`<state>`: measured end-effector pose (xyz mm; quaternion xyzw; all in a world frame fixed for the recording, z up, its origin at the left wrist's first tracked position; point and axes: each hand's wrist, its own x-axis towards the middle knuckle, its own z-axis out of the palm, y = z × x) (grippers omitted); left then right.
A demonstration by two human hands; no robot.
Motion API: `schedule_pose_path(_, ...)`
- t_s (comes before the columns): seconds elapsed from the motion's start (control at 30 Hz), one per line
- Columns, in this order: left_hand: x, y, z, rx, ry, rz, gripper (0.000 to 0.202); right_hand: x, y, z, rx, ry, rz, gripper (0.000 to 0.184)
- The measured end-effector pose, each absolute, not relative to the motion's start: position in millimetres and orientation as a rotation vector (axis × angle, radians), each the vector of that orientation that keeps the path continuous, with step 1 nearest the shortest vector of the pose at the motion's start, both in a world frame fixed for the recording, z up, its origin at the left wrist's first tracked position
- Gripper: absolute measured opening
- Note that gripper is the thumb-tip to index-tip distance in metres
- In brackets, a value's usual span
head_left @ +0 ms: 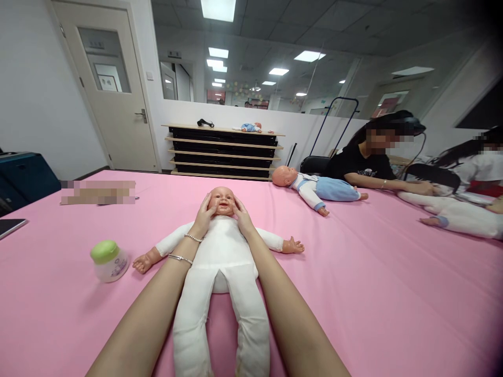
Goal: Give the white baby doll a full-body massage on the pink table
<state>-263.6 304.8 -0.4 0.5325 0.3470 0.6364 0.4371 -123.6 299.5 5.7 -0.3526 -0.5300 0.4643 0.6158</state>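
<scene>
A baby doll point(222, 251) with a white cloth body lies on its back on the pink table point(373, 272), head away from me, arms spread. My left hand point(205, 214) rests against the left side of the doll's head point(222, 201). My right hand point(241, 215) rests against the right side. The fingers of both hands touch the cheeks and temples. Two bracelets circle my left wrist.
A small jar with a green lid point(109, 260) stands left of the doll. A second doll in blue and white point(314, 187) lies farther back, right. Two people sit at the right with another doll point(459, 217). A dark tablet point(10, 226) lies at the left edge. Shelves point(223, 152) and a door point(110, 89) stand behind.
</scene>
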Motion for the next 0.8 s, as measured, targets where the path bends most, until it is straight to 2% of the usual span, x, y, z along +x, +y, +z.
schedule_pose_path(0.17, -263.8, 299.2, 1.1, 1.432, 0.927, 1.587, 0.087, -123.7, 296.9, 8.4, -0.858, -1.299, 1.013, 0.083)
schedule_pose_path(0.23, -262.9, 301.1, -1.0, 1.428, 0.915, 1.589, 0.091, -124.2, 297.7, 7.9, -0.868, -1.3, 1.008, 0.087)
schedule_pose_path(0.4, -261.3, 308.6, -4.2, 1.271, 0.825, 1.591, 0.066, -124.3, 300.6, 5.7, -0.81, -1.21, 1.019, 0.062)
schedule_pose_path(0.47, -261.9, 308.3, -3.3, 1.304, 0.846, 1.592, 0.066, -124.0, 301.0, 5.0, -0.81, -1.225, 1.022, 0.063)
schedule_pose_path(0.6, -262.9, 305.0, -0.8, 1.435, 0.933, 1.594, 0.082, -123.7, 301.7, 3.6, -0.824, -1.296, 1.026, 0.083)
schedule_pose_path(0.73, -261.7, 304.0, 0.2, 1.309, 0.856, 1.581, 0.065, -123.8, 301.9, 4.4, -0.803, -1.21, 1.045, 0.063)
schedule_pose_path(0.8, -261.1, 303.3, 0.7, 1.32, 0.858, 1.581, 0.066, -123.9, 300.9, 5.5, -0.813, -1.213, 1.042, 0.063)
